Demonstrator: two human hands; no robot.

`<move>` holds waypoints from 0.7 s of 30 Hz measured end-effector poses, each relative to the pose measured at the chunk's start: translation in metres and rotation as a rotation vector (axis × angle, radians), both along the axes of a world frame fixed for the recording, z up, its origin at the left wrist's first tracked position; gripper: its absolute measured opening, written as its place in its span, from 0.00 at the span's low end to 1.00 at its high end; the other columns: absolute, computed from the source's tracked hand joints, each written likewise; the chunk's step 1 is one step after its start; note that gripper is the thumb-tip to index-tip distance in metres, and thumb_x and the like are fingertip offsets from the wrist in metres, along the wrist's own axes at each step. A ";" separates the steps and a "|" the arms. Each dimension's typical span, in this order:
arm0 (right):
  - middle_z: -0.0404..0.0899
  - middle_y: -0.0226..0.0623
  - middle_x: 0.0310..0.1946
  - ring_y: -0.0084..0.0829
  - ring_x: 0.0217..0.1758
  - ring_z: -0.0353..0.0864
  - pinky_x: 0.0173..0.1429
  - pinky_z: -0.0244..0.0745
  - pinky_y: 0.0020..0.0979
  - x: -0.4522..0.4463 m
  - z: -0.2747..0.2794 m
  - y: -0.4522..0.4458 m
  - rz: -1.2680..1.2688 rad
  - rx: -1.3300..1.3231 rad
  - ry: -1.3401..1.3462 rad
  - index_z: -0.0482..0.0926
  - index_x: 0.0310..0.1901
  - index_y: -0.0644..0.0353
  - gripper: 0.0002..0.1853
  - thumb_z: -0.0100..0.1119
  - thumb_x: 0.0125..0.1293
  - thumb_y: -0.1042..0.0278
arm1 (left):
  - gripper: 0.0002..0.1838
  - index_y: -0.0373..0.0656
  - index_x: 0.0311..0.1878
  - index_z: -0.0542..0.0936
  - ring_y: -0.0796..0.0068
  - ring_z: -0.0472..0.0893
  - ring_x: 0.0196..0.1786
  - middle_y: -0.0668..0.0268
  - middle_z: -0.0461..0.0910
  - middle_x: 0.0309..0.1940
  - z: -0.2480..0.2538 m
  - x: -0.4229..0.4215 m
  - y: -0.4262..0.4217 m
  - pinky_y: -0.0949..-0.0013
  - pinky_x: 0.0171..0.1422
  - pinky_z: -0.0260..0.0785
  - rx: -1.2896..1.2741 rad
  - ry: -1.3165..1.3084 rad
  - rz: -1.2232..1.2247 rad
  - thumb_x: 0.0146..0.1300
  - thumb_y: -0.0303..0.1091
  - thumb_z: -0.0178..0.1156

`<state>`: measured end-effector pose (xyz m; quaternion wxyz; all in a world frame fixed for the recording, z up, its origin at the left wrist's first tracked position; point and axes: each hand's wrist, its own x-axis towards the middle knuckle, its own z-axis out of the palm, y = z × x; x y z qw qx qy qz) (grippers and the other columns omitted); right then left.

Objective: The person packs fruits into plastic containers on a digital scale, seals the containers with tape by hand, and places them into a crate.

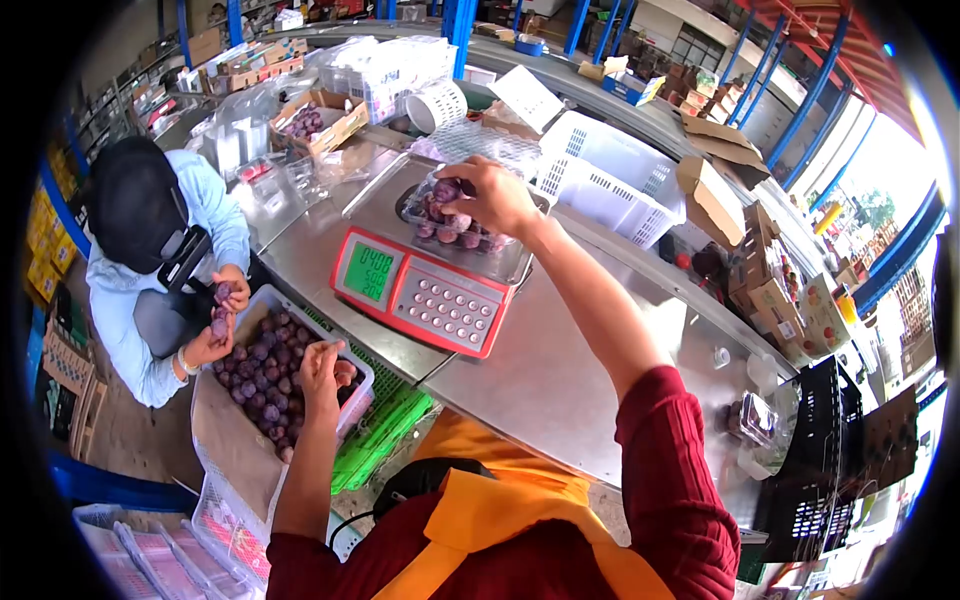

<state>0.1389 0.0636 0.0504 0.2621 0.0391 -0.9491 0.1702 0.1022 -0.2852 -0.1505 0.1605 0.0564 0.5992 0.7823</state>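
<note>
A red digital scale with a lit green display stands on the metal table. On its tray sits a clear plastic punnet of purple plums. My right hand reaches over the punnet, its fingers closed round a plum at the top. My left hand is above the right side of a white crate full of dark plums. Its fingers are bent together next to a reddish plum; whether they hold something is hidden.
A co-worker at the left holds plums over the crate. White baskets and a cardboard box of plums line the table's far side. A packed punnet and a black crate are at the right.
</note>
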 end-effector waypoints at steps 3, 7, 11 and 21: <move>0.79 0.42 0.51 0.44 0.57 0.78 0.60 0.74 0.42 -0.035 -0.014 -0.003 0.026 0.229 -0.153 0.82 0.55 0.42 0.23 0.70 0.55 0.56 | 0.06 0.46 0.46 0.74 0.80 0.80 0.28 0.65 0.82 0.45 0.003 -0.001 -0.013 0.78 0.27 0.67 0.028 0.001 0.014 0.72 0.36 0.56; 0.80 0.42 0.49 0.43 0.56 0.79 0.58 0.75 0.42 -0.045 -0.008 0.011 0.095 0.148 -0.299 0.82 0.56 0.44 0.20 0.65 0.61 0.55 | 0.06 0.46 0.46 0.74 0.80 0.80 0.28 0.66 0.83 0.45 0.004 -0.010 -0.034 0.78 0.27 0.67 0.014 -0.006 0.089 0.72 0.36 0.56; 0.85 0.42 0.39 0.43 0.44 0.85 0.53 0.77 0.37 -0.052 -0.006 0.043 -0.045 -0.071 -0.158 0.81 0.56 0.53 0.19 0.62 0.64 0.61 | 0.07 0.46 0.47 0.74 0.80 0.81 0.27 0.66 0.83 0.43 -0.007 -0.020 -0.038 0.79 0.26 0.68 0.004 -0.045 0.132 0.71 0.36 0.58; 0.87 0.39 0.43 0.31 0.47 0.84 0.47 0.78 0.34 -0.050 -0.025 0.057 -0.083 -0.667 0.108 0.82 0.53 0.61 0.20 0.56 0.73 0.53 | 0.05 0.46 0.45 0.74 0.81 0.79 0.28 0.66 0.82 0.42 -0.004 -0.012 -0.016 0.78 0.27 0.67 0.056 -0.029 0.020 0.71 0.35 0.57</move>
